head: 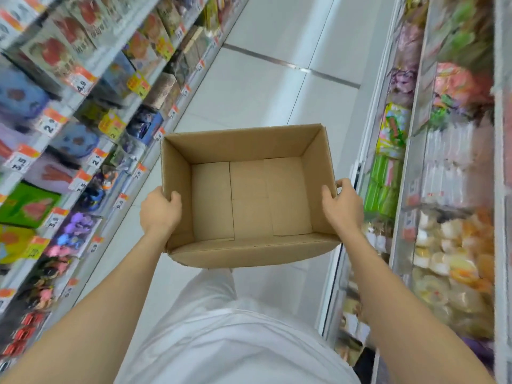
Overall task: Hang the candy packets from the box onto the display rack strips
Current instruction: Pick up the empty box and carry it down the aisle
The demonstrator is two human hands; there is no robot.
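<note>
Matt brown cardboard box (249,195), glossy pale floor tiles (263,79), shiny plastic packets (454,259) on shelves

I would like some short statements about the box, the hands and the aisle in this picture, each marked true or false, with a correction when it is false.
1. The cardboard box holds no candy packets. True.
2. Only one hand holds the box. False: the left hand grips its left wall and the right hand grips its right wall.
3. The box rests on the floor. False: it is held up in the air above the white floor.
4. Shelves of goods stand on both sides of the aisle. True: the left shelves and the right shelves are both stocked.
5. The box is closed by its top flaps. False: its top is open and the bare bottom shows.
</note>
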